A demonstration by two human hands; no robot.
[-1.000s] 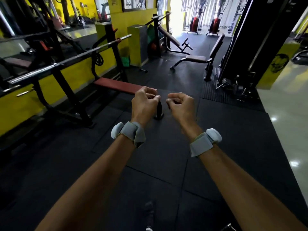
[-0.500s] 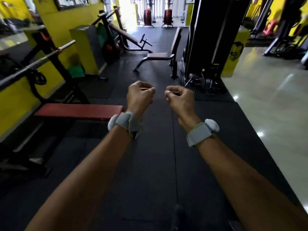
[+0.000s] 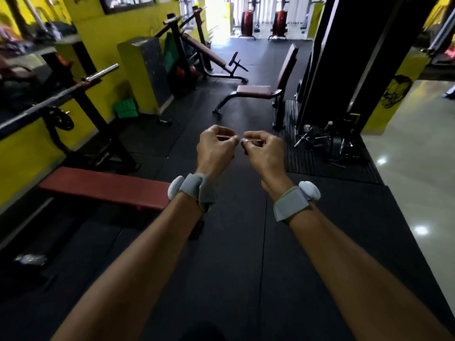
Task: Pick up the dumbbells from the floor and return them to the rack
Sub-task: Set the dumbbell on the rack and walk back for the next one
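My two forearms reach out over the black rubber floor (image 3: 241, 254), each with a grey wrist strap (image 3: 197, 190) carrying a white pod. Past the straps, my left hand (image 3: 215, 150) and right hand (image 3: 264, 152) hang side by side at mid-height, knuckles nearly touching, both curled into loose fists with thumb against fingers. They grip nothing that I can make out — perhaps something very thin between the fingertips, but it is too small to tell.

To the near left lies a flat red bench (image 3: 103, 187), its pad bare, with a barbell (image 3: 56, 94) resting on the uprights behind it. Farther ahead stands an adjustable seat bench (image 3: 256, 91), and to its right, at the foot of the black machine column (image 3: 327, 57), a dark clutter of bars and handles (image 3: 325, 141) sits on the ribbed mat. I see no dumbbell for certain anywhere on the floor, and no rack either; if any lie in that clutter, the shade hides them.

My guess is that I must first find them. A dumbbell will be heavy, rigid and prone to roll, with smooth or knurled metal in the middle — so I would take it by the centre of the handle, fingers wrapped fully round, one in each hand, and lift it level so that neither head dips.
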